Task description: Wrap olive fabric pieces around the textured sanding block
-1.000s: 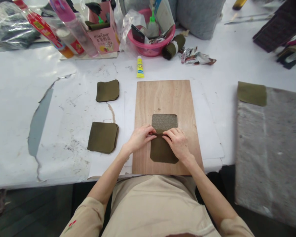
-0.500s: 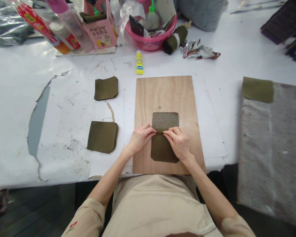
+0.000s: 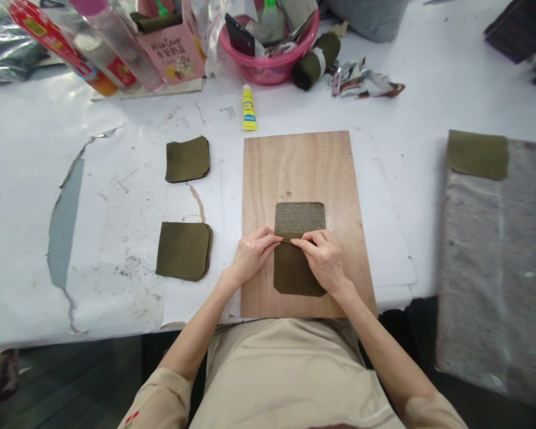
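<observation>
An olive fabric piece (image 3: 295,271) lies on a wooden board (image 3: 268,173), smooth in its lower part and with a rougher, speckled panel (image 3: 300,215) above. A narrow seam or fold crosses it where the two parts meet. My left hand (image 3: 254,251) pinches the left end of that seam between thumb and fingers. A short way along the seam, my right hand (image 3: 325,257) pinches too, its palm covering the fabric's right edge. Whether the two parts are one piece or two, I cannot tell.
Two stacks of olive fabric pieces, an upper one (image 3: 187,159) and a lower one (image 3: 183,250), lie left. Behind the board are a yellow glue tube (image 3: 249,108), a pink basket (image 3: 268,72) and a fabric roll (image 3: 316,62). A grey felt-like slab (image 3: 495,250) stands right.
My right hand has shifted slightly left along the seam, closer to my left hand. The fold looks flatter and thinner now. The view has tilted a little.
</observation>
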